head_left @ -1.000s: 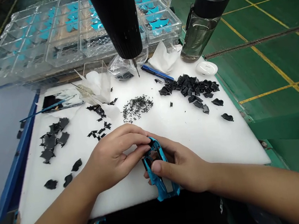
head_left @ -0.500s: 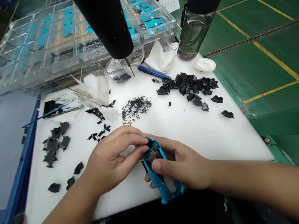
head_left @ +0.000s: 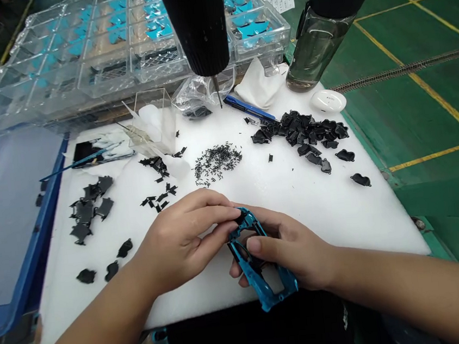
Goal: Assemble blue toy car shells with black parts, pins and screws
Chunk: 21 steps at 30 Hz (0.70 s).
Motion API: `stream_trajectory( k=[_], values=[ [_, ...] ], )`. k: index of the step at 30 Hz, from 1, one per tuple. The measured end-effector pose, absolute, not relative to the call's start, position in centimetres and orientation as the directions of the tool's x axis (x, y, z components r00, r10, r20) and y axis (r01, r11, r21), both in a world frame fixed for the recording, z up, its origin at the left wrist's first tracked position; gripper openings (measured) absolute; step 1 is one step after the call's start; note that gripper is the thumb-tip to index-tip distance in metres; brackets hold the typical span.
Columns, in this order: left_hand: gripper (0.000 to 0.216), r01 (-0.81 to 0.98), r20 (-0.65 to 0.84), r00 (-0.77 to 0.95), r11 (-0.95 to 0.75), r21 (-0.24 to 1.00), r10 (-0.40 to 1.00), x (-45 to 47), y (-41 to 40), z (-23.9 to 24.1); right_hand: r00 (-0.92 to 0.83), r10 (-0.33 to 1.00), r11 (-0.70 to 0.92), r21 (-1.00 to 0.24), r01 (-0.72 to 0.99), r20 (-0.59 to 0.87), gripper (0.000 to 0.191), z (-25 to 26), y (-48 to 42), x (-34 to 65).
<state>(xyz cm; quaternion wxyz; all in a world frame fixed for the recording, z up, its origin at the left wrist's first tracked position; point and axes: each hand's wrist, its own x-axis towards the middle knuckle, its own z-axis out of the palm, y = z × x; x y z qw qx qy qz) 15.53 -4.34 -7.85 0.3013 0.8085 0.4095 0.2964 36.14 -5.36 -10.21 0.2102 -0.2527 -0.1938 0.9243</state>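
A blue plastic frame with open middle sections is held tilted above the front edge of the white foam board. My right hand wraps round its right side, the thumb pressed on the inner edge. At the frame's upper end, my left hand pinches a small black part between thumb and fingertips, touching the frame; its shape is mostly hidden. Just beyond the hands lies a scatter of tiny black screws. Small black clips lie left of them.
An electric screwdriver hangs bit-down over the board. Clear trays of blue parts stand behind. Black curved pieces are heaped at right, near a water bottle, white case and blue pen-like tool. Flat black pieces lie left.
The whole view has shifted, so board and hands sit slightly further right or higher in the picture. Both hands keep nearly the same hold on the frame and black part.
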Motion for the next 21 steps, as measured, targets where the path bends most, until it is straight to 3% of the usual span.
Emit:
stream_trajectory(
  k=[4, 12, 21],
  values=[
    [0.026, 0.483, 0.219, 0.456, -0.446, 0.753, 0.863, 15.5, -4.49, -7.67, -0.783, 0.483, -0.842, -0.454, -0.292, -0.391, 0.035, -10.21, -5.39, 36.1],
    [0.034, 0.438, 0.125, 0.473, -0.356, 0.825, 0.872, 15.14, -4.87, -7.59, -0.774, 0.508, -0.821, -0.483, -0.303, -0.379, 0.039, -10.37, -5.44, 35.57],
    [0.039, 0.51, 0.114, 0.546, -0.437, 0.741, 0.83, 15.37, -4.9, -7.59, -0.768, 0.499, -0.805, -0.543, -0.239, -0.401, 0.036, -10.32, -5.44, 35.55]
  ],
)
